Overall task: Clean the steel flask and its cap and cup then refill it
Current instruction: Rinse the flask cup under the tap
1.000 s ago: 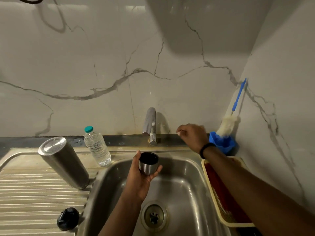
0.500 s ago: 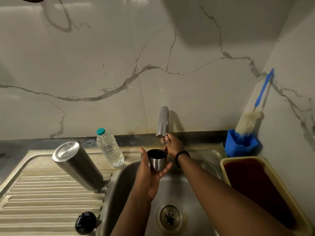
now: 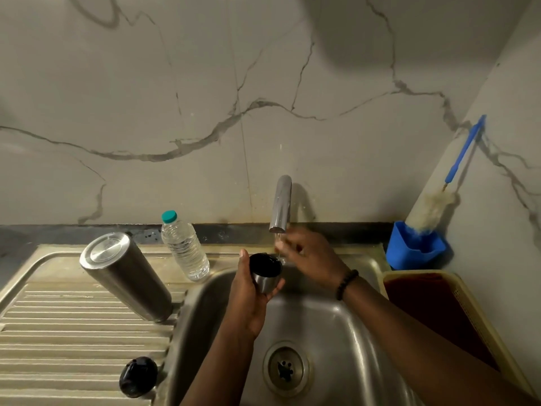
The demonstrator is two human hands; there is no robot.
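Here the cup (image 3: 265, 273) is held over the sink (image 3: 345, 323) by the left hand (image 3: 248, 300), fingers curled round it, its mouth tilted up toward the tap (image 3: 280, 205). The right hand (image 3: 310, 256) is blurred under the spout; its fingers cannot be judged. The flask (image 3: 126, 276) stands inverted and leaning on the drainboard (image 3: 73, 332), with the cap (image 3: 137, 376) near it.

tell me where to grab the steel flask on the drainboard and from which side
Probably best to take the steel flask around the middle of its smooth round body, coming from above and from the sink side. It stands upside down on the ribbed drainboard, flat base up, so the body is the only free part. The water bottle crowds its far side, and the black cap lies nearer the camera.
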